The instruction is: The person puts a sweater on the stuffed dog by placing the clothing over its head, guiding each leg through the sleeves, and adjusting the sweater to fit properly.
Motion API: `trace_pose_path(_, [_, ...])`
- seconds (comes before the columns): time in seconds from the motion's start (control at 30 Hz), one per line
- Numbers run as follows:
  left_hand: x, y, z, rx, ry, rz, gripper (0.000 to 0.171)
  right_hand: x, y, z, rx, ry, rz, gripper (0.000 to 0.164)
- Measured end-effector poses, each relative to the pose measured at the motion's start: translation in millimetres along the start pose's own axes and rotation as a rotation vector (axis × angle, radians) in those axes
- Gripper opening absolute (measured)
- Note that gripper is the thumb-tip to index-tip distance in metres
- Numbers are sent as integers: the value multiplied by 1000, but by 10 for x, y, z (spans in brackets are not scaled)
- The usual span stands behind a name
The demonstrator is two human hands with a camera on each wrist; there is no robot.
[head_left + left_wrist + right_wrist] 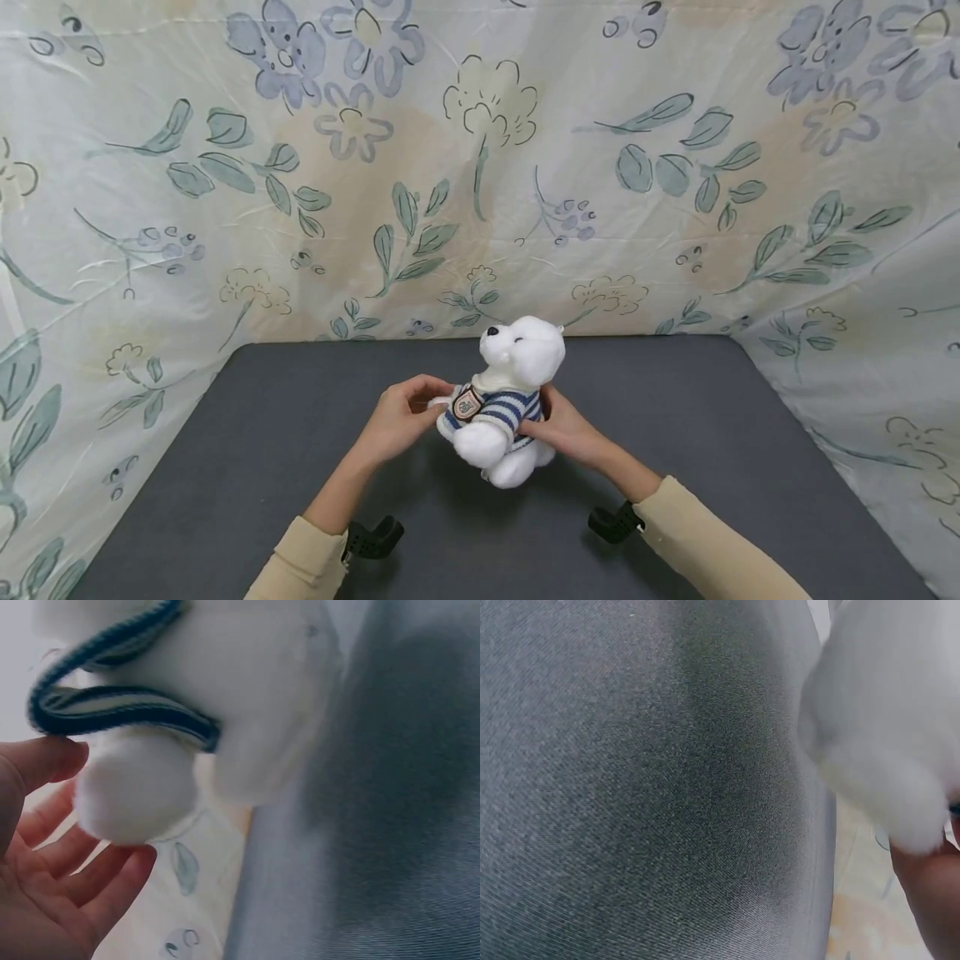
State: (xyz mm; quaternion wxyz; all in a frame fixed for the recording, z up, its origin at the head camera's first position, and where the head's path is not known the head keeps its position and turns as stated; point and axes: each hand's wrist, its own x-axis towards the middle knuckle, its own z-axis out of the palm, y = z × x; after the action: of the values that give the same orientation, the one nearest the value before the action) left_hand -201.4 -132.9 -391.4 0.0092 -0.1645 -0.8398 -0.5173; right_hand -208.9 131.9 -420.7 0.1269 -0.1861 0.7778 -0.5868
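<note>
A white plush bear (527, 354) in a blue-and-white striped knit sweater, with a badge (467, 403) on its chest, is held up over the table, its face turned to the left. My left hand (401, 417) holds it by one front paw. In the left wrist view the thumb (56, 759) touches the sweater's edge and the fingers curl under the round paw (139, 791). From the other side, my right hand (567, 429) grips the bear's body at the sweater, thumb in front. White fur (885, 705) hides most of that hand in the right wrist view.
The dark grey table (300, 400) stretches out under both arms, with a shadow below the bear. A floral cloth (480, 167) hangs behind it and along both sides. Black bands with camera mounts (377, 537) sit on both wrists, over beige sleeves (712, 537).
</note>
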Motion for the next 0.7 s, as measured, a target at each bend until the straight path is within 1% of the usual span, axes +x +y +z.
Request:
trace_pose_path(0.1, [8,63,-30,-1,26,13,22,-2,-8,20,-51,19,-30,68])
trace_pose_path(0.2, [20,138,-57,-12,46,36,24,-4,-19,37,-128,63,-46,70])
trace_pose_path(0.3, [38,214,-67,-29,45,63,31,-11,-30,53,-227,121,-45,70])
trace_pose_path(0.4, [63,288,-56,-47,29,88,39,-15,-44,70,-307,153,-64,69])
trace_pose_path(0.47, [79,335,-42,-60,20,96,42,-13,-50,77,-356,160,-111,71])
trace_pose_path(0.57, [100,370,-22,-68,16,109,43,-5,-50,78,-432,154,-225,73])
trace_pose_path(0.63, [106,377,-11,-66,16,115,43,0,-45,74,-486,156,-298,74])
trace_pose_path(0.7, [107,368,-1,-63,11,117,41,-1,-37,70,-546,171,-350,73])
